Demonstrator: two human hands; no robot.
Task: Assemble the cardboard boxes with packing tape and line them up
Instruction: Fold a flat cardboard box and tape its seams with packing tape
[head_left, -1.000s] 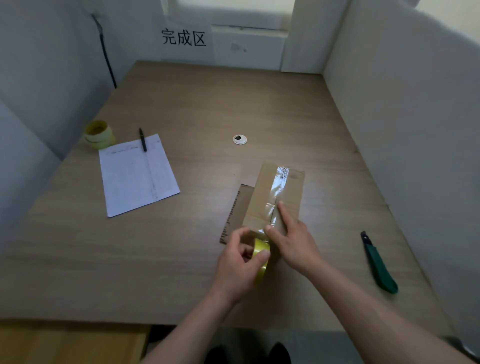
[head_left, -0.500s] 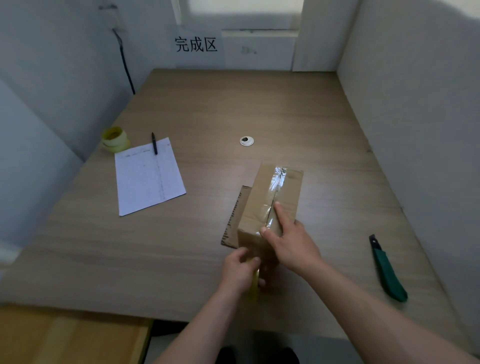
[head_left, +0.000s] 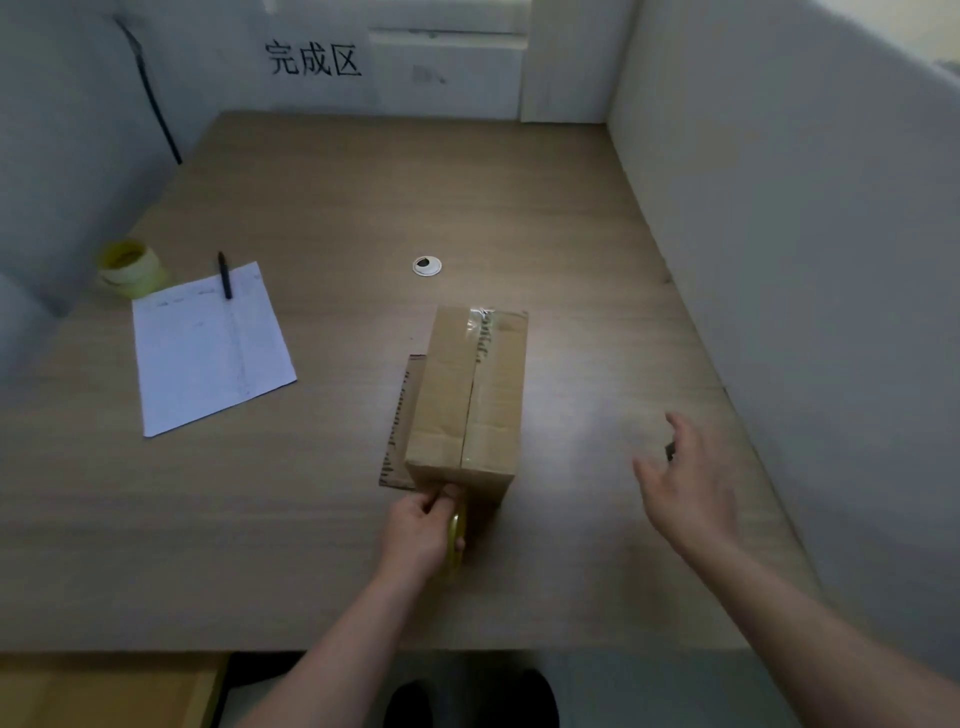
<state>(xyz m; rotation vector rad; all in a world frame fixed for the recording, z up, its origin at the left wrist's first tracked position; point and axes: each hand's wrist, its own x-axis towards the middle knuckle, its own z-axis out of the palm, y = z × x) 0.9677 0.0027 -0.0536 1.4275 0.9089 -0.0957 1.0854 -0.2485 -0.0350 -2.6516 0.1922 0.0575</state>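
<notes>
The head camera looks down on a wooden counter (head_left: 322, 171) walled by pale partitions. A cardboard box (head_left: 470, 395) stands near the middle of the counter's near half, its top seam covered by a strip of clear tape, with a flat piece of cardboard (head_left: 402, 421) lying just beside its left side, partly tucked under it. The left hand (head_left: 421, 530) is curled around a yellow roll of packing tape (head_left: 456, 540) held against the box's near face, thumb and fingers touching the lower front edge. The right hand (head_left: 685, 488) hovers over the counter well to the right of the box, fingers spread and relaxed, holding nothing; a small dark object shows just past its fingers, too hidden to identify. Far left lie a sheet of paper (head_left: 208, 348) with a black pen (head_left: 224, 274) across its top edge, and a second yellow tape roll (head_left: 130, 266) near the partition. A white grommet (head_left: 427, 266) sits in the counter beyond the box.
</notes>
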